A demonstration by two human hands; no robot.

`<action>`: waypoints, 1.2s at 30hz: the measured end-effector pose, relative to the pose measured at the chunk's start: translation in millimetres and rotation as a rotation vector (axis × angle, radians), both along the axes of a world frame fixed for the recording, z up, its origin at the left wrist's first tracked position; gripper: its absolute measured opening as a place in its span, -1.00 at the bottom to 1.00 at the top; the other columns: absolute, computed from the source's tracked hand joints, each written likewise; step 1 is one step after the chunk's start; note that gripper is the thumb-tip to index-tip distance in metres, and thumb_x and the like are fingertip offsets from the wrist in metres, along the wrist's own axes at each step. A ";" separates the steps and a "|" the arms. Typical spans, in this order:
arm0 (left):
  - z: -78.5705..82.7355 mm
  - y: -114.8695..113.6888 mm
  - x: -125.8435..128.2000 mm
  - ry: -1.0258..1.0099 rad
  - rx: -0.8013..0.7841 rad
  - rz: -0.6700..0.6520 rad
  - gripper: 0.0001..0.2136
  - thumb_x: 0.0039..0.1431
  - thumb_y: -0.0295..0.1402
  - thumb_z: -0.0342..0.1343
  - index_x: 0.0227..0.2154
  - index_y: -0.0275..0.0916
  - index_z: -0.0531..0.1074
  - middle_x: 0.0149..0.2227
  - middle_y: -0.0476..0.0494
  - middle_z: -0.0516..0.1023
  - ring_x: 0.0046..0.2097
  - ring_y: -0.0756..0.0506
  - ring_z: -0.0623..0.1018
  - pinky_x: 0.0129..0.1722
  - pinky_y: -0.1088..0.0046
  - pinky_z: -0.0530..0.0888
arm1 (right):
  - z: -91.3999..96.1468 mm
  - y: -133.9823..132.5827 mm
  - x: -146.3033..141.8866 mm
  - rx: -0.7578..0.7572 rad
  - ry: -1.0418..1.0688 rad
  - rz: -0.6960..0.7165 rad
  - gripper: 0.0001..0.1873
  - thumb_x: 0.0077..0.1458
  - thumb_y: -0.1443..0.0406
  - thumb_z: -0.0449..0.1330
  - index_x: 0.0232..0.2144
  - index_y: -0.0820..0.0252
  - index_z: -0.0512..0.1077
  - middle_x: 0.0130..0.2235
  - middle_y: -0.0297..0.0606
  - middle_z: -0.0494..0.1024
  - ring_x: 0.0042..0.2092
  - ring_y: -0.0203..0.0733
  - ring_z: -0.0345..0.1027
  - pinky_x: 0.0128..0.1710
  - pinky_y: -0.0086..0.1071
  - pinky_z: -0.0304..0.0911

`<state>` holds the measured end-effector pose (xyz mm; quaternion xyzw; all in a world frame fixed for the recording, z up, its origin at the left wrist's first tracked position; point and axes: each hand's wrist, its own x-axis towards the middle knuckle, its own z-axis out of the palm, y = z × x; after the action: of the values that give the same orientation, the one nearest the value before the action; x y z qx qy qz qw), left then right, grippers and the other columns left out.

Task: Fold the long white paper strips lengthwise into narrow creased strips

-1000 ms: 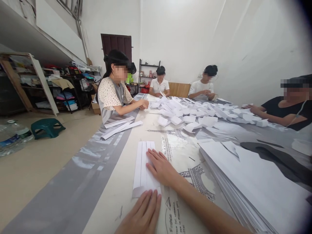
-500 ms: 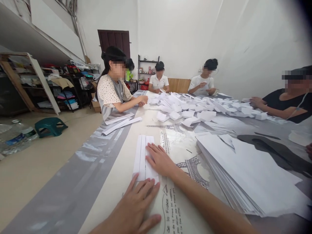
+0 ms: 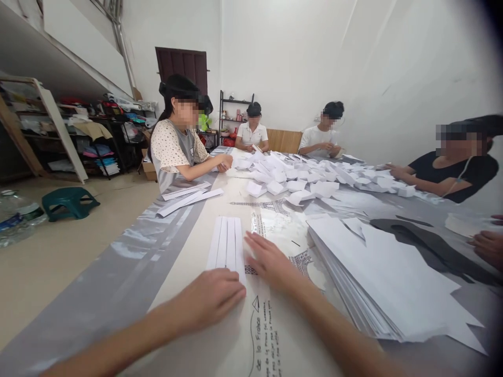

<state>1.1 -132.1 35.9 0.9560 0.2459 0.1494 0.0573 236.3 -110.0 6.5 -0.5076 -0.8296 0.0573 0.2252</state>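
Note:
A folded white paper strip (image 3: 226, 246) lies lengthwise on the table in front of me. My left hand (image 3: 210, 299) rests on its near end, fingers curled down over the paper. Just right of the strip, my right hand (image 3: 271, 262) lies flat on the table with its fingers stretched out, touching the paper's right edge. A thick stack of white sheets (image 3: 385, 277) sits at my right.
Several people sit round the long table (image 3: 173, 246) folding paper; a heap of folded white pieces (image 3: 314, 180) covers its far middle. Long strips (image 3: 188, 198) lie by the person on the left. Another person's hand (image 3: 489, 246) shows at the right edge. A green stool (image 3: 68, 201) stands on the floor.
My left hand slid forward onto the strip's near end and curled. My right hand moved off the paper to its right side. The view shifted slightly.

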 end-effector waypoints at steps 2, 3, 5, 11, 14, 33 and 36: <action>5.1 27.7 4.2 0.004 -0.213 -0.037 -0.54 0.46 -0.23 -0.22 -0.44 -0.23 0.50 -0.46 -0.02 0.54 -0.42 -0.02 0.52 -0.37 0.49 0.42 | -11.1 2.2 -15.5 -0.033 -0.037 0.087 -0.49 0.40 0.22 -0.12 0.33 0.14 0.13 0.38 -0.20 0.14 0.39 -0.04 -0.05 0.34 0.01 -0.03; 5.4 42.8 5.1 -0.022 -0.272 -0.039 -0.54 0.46 -0.22 -0.23 -0.41 -0.24 0.51 -0.44 -0.03 0.57 -0.40 -0.02 0.53 -0.33 0.49 0.43 | -13.7 3.5 -20.7 -0.049 -0.043 0.096 -0.50 0.41 0.23 -0.14 0.33 0.14 0.14 0.37 -0.21 0.16 0.39 -0.05 -0.04 0.35 0.01 -0.05; 0.3 72.3 4.1 -0.075 -0.245 0.022 -0.58 0.46 -0.21 -0.24 -0.24 -0.23 0.52 -0.24 -0.09 0.62 -0.23 -0.06 0.58 -0.18 0.46 0.45 | -14.1 5.1 -24.9 -0.063 -0.041 0.095 -0.50 0.41 0.23 -0.16 0.32 0.14 0.15 0.36 -0.22 0.18 0.38 -0.08 -0.01 0.36 -0.01 -0.08; -38.0 121.5 -8.0 0.136 0.036 0.097 -0.45 0.44 -0.05 -0.26 0.34 -0.25 0.10 0.38 -0.27 0.12 0.38 -0.20 0.14 0.33 0.18 0.08 | -9.8 2.4 -20.3 -0.074 -0.029 0.079 -0.50 0.41 0.23 -0.17 0.32 0.17 0.15 0.36 -0.20 0.19 0.39 -0.11 -0.04 0.38 -0.03 -0.13; -47.0 121.3 -9.2 0.161 0.097 0.109 -0.44 0.45 -0.06 -0.31 0.35 -0.28 0.06 0.40 -0.31 0.04 0.40 -0.20 0.08 0.33 0.18 0.06 | -12.0 1.9 -22.5 -0.064 -0.038 0.067 -0.50 0.40 0.24 -0.16 0.31 0.18 0.17 0.35 -0.20 0.19 0.39 -0.10 -0.04 0.37 -0.02 -0.12; -30.2 118.4 3.7 0.048 0.091 0.136 -0.56 0.43 -0.06 -0.27 0.07 -0.24 0.34 0.06 -0.28 0.47 0.11 -0.22 0.43 0.20 0.11 0.21 | -9.9 46.5 -28.5 0.036 -0.064 0.022 -0.58 0.36 0.37 -0.14 0.15 0.22 0.34 0.22 -0.07 0.39 0.24 -0.05 0.24 0.19 -0.10 0.20; -32.6 117.2 7.1 0.044 0.119 0.164 -0.54 0.41 -0.04 -0.23 0.10 -0.25 0.31 0.08 -0.30 0.45 0.13 -0.24 0.40 0.24 0.05 0.15 | -17.2 65.8 -28.1 0.032 -0.065 0.025 -0.51 0.36 0.32 -0.13 0.28 0.28 0.19 0.33 -0.05 0.23 0.35 -0.05 0.05 0.31 -0.05 0.02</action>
<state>8.2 -14.9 3.4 0.9374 0.3152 0.1471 -0.0175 208.2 -44.2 -10.6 -0.4951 -0.8436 0.0304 0.2057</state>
